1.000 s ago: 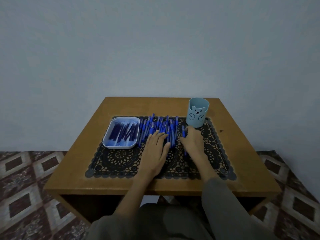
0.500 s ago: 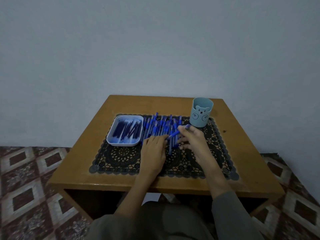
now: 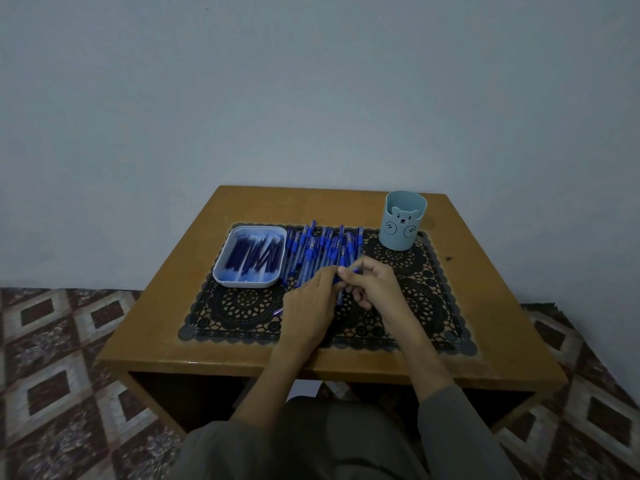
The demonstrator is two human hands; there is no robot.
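Observation:
A heap of several blue pens (image 3: 317,251) lies on a black lace mat (image 3: 242,306) in the middle of a wooden table (image 3: 485,306). My left hand (image 3: 310,306) and my right hand (image 3: 372,285) meet just in front of the heap, and both pinch one blue pen (image 3: 354,270) lifted off the mat. Most of that pen is hidden by my fingers. A white tray (image 3: 225,275) left of the heap holds several dark blue pen refills (image 3: 254,256). A light blue cup with a bear face (image 3: 401,221) stands upright at the back right.
The table stands against a plain pale wall. Patterned brown and white floor tiles (image 3: 62,358) show on both sides. My knees in grey cloth (image 3: 329,441) are under the table's front edge. Bare wood lies right of the mat.
My right hand lifted one pen out of the heap and brought it nearer to me. My left hand rose from the mat and took hold of the same pen.

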